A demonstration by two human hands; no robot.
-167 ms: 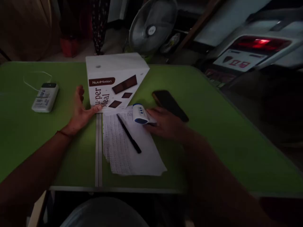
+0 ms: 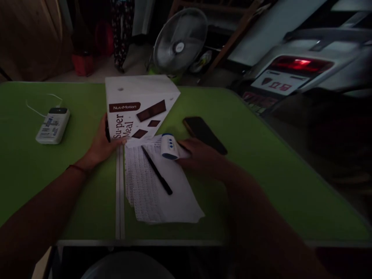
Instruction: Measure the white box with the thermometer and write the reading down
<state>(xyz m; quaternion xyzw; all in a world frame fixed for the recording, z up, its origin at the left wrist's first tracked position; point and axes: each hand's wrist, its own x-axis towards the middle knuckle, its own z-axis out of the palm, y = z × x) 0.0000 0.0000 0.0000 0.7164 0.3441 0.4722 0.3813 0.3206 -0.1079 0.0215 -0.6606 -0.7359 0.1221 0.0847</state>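
A white box [image 2: 151, 95] marked "NutriMotion Su-per Meal", with brown bar pictures, stands on the green table. My left hand [image 2: 101, 145] is closed on its lower left corner, thumb at the front, fingers partly hidden along the left side. My right hand [image 2: 200, 155] grips a white-and-blue handheld scanner [image 2: 169, 146] by its handle, just in front of the box's lower right. Below the scanner lie sheets of paper [image 2: 180, 201] covered in rows of small print, with a black pen [image 2: 157, 170] across them. Beyond my right hand rests a dark phone [image 2: 205, 133].
On the left of the green table [image 2: 261, 193] lies a white power bank [image 2: 53, 126] with a white cable. Past the far edge stand a fan [image 2: 178, 46], a red container [image 2: 83, 64] and a scooter [image 2: 302, 66] with a lit red tail light. A person's patterned trouser leg [image 2: 122, 35] shows there.
My left hand has closed in on the box's left side, its fingers going from spread to against it. The right hand still holds the scanner. The whole view has shifted slightly.
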